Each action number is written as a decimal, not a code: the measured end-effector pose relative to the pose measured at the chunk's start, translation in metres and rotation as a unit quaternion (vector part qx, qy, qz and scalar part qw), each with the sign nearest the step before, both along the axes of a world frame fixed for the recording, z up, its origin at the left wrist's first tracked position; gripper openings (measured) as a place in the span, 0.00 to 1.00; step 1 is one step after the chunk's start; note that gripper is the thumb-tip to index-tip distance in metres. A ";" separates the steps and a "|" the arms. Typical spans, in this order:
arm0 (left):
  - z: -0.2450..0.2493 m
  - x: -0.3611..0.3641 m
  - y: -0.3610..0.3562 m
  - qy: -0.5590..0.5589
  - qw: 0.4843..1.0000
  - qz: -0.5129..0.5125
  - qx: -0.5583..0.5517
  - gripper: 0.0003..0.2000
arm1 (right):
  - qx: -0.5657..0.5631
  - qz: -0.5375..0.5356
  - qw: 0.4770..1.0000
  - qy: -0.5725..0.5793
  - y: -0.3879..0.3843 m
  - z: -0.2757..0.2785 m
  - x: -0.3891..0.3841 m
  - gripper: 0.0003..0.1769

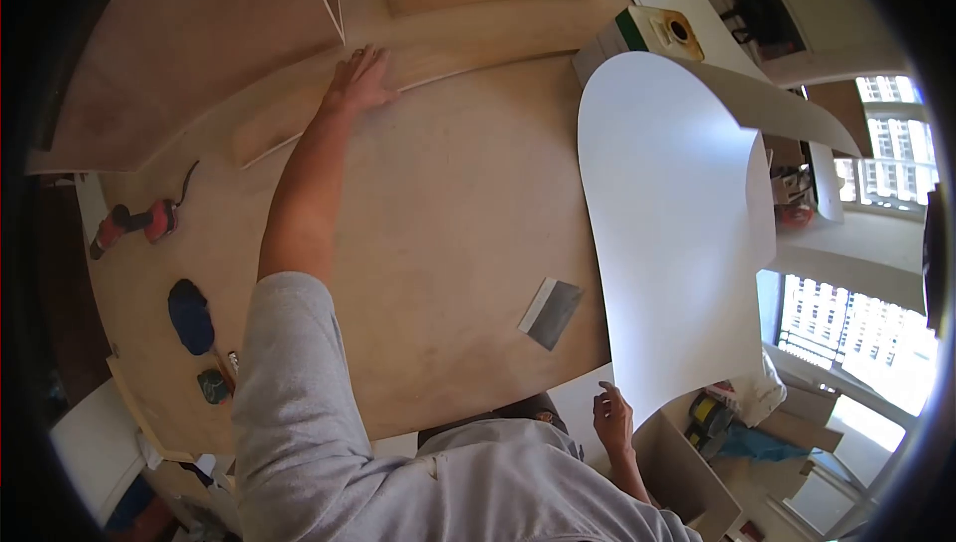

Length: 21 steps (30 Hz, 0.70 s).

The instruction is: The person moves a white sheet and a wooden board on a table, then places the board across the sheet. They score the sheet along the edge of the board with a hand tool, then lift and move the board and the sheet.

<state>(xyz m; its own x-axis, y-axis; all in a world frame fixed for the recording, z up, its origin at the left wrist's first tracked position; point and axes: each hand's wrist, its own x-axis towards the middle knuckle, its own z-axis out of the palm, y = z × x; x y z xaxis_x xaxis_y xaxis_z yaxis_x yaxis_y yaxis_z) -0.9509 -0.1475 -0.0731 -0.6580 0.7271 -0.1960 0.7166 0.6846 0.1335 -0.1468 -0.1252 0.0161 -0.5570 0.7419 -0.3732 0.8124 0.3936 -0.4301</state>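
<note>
My left hand (364, 82) lies with its fingers stretched out on the far part of the wooden work surface (448, 194), at the edge of a thin wooden strip (274, 134). Low on the right, my right hand (613, 419) hangs beside the lower edge of a large white sheet (667, 214). Its fingers are loosely bent and apart, with nothing visible in them. The sheet curls over the right end of the work surface. A flat scraper (554, 315) with a grey blade rests on the wood between my hands.
To the left lie a red and black power tool (134, 223), a dark blue object (190, 317) and a small dark green item (212, 385). A large brown panel (199, 44) stands at the far left. Behind the sheet is a metal can (662, 32); an open box (677, 472) stands below right.
</note>
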 end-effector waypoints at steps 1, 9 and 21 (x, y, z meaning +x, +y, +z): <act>0.010 0.006 -0.005 0.021 1.000 -0.001 -0.004 0.51 | -0.011 -0.013 1.000 -0.014 -0.006 -0.002 0.009 0.18; 0.064 0.014 -0.071 0.172 0.984 0.025 0.039 0.46 | -0.006 -0.056 0.996 -0.069 -0.013 -0.012 0.047 0.22; 0.161 0.076 -0.262 0.250 0.965 0.060 0.049 0.44 | 0.007 0.022 0.999 0.038 0.034 0.006 -0.006 0.19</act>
<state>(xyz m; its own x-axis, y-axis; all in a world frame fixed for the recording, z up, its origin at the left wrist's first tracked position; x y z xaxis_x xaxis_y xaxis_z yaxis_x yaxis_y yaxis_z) -0.8747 -0.4097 0.0875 -0.7333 0.6383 0.2342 0.6243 0.7686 -0.1397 -0.1531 -0.0916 0.0218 -0.6160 0.7203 -0.3191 0.7594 0.4351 -0.4838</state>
